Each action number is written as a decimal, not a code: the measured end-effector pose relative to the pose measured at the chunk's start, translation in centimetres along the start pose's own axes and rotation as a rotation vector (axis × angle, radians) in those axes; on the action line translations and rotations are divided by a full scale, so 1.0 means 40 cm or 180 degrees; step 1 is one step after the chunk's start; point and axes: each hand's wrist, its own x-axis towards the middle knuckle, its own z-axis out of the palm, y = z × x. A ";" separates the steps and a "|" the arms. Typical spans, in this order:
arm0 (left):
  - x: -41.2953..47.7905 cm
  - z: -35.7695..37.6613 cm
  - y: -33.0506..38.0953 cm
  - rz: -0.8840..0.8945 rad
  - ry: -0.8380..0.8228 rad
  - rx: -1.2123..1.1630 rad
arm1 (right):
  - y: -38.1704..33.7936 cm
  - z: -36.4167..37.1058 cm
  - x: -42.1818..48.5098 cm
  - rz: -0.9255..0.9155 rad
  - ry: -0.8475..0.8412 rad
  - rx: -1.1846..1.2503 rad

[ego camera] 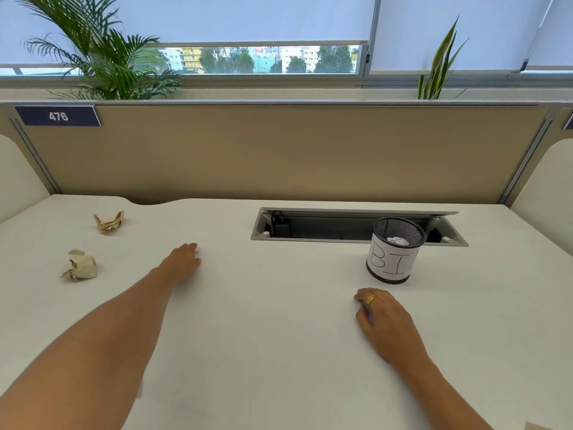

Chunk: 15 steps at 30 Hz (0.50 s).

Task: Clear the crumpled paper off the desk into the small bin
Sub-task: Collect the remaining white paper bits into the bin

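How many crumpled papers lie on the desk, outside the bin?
2. The far paper ball lies back left; the near paper ball sits in front of it. A tan scrap at the frame's bottom right edge may be another.

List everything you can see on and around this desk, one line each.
tan paper balls: two, tan, desk's left side, the other farther back
white paper ball: one, white, inside the bin
bin: one, black mesh with white label, desk's right side
cable tray: one, grey, open, recessed behind the bin
desk: one, white
partition: one, beige, behind the desk
tag: one, blue, reads 476, partition's top left
plants: two, green, behind the partition
left hand: one, on the desk, centre-left
right hand: one, on the desk near the bin, gold ring
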 end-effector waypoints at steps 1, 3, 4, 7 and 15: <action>-0.002 0.003 0.002 0.0032 0.0077 -0.0027 | 0.001 0.000 -0.001 0.0003 -0.0002 -0.0002; -0.007 0.007 0.009 0.0071 0.0314 -0.0021 | 0.001 0.000 0.000 0.0008 -0.0004 -0.0006; -0.010 0.007 0.015 0.0094 0.0432 0.0015 | 0.001 -0.001 -0.001 0.0014 -0.0005 -0.0001; -0.027 0.006 0.050 0.0194 0.0610 0.0199 | 0.000 -0.002 -0.001 0.0018 0.0002 0.0026; -0.083 -0.012 0.221 0.0777 0.0531 0.0164 | -0.013 0.001 0.006 0.0022 -0.0080 0.0087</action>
